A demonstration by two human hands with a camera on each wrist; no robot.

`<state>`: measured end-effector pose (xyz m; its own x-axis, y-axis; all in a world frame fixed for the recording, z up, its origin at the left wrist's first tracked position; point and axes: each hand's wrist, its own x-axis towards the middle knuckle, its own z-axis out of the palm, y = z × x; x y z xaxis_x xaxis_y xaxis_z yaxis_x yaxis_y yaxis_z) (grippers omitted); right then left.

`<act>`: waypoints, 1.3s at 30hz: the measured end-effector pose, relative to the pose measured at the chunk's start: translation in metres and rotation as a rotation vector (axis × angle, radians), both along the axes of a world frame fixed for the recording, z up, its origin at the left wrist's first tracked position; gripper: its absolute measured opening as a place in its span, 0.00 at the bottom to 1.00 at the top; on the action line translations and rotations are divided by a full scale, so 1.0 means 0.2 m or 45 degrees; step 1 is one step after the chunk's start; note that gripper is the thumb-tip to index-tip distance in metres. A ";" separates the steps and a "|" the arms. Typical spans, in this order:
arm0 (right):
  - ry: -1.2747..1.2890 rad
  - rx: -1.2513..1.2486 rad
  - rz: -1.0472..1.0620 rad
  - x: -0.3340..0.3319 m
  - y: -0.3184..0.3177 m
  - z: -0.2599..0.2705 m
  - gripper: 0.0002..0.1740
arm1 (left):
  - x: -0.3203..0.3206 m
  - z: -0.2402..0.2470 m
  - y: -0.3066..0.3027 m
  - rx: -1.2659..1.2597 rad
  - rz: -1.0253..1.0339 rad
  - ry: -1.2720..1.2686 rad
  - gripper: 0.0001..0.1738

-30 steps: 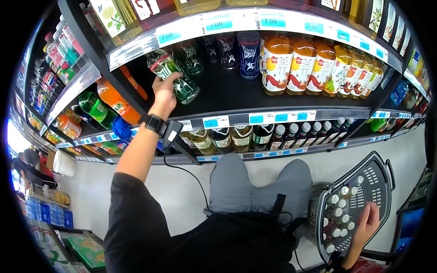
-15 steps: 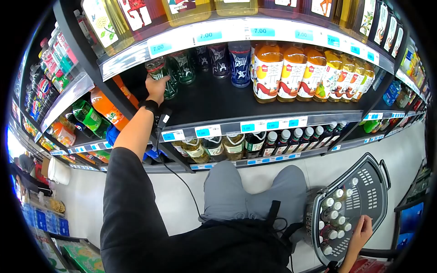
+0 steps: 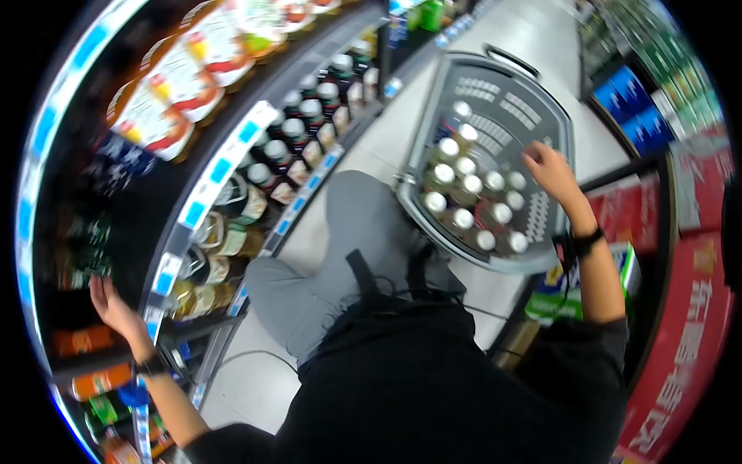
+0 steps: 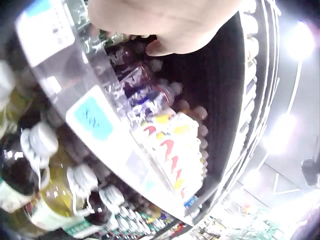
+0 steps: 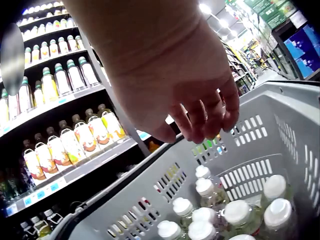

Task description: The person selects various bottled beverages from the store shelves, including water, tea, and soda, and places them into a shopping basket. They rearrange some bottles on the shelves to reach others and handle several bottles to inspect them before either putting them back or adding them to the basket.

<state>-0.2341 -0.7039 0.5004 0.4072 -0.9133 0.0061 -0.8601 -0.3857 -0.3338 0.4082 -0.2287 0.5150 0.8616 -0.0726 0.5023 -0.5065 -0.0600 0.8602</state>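
At the shelf edge in the head view, my left hand (image 3: 120,313) has its fingers extended and grips nothing visible. Just beyond the fingertips stand dark green bottles (image 3: 94,240), blurred. In the left wrist view the left hand (image 4: 170,22) crosses the top, its fingertips partly hidden, beside clear-wrapped bottles (image 4: 150,100). My right hand (image 3: 553,174) hangs over the grey basket (image 3: 553,116), fingers loosely bent and holding nothing. Seen from the right wrist, that hand (image 5: 185,85) is above white-capped bottles (image 5: 237,212) standing in the basket (image 5: 295,125).
Labelled tea bottles (image 3: 189,85) line the shelf, with dark, white-capped bottles (image 3: 297,135) on the level below. Red cartons (image 3: 680,332) stack up at the right. A thin cable (image 3: 255,354) crosses the floor near the grey-trousered legs.
The head view has swung right, bringing the basket towards the middle. My left hand has let go of the green bottle at the shelf and its fingers are straighter. The right hand stays over the basket.
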 end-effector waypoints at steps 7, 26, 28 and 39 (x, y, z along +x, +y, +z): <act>0.397 0.272 0.004 -0.19 -0.30 -0.41 0.25 | -0.96 -0.22 -0.21 0.253 -0.110 -0.336 0.13; 0.049 -0.355 -0.062 -0.01 -0.21 -0.01 0.24 | -1.37 -0.35 -0.38 0.312 -0.423 -0.041 0.12; -0.072 -0.447 -0.013 0.10 -0.07 0.26 0.24 | -1.40 -0.31 -0.45 0.307 -0.514 -0.100 0.12; -0.969 -0.331 0.601 0.45 0.68 0.78 0.31 | -1.67 0.20 -0.82 0.479 -0.688 -0.835 0.34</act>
<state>-0.1434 -0.5671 0.6566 0.5383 -0.5865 0.6051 -0.1803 -0.7816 -0.5972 0.0748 -0.3919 0.5557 0.2154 -0.6384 0.7390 -0.9250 0.1091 0.3638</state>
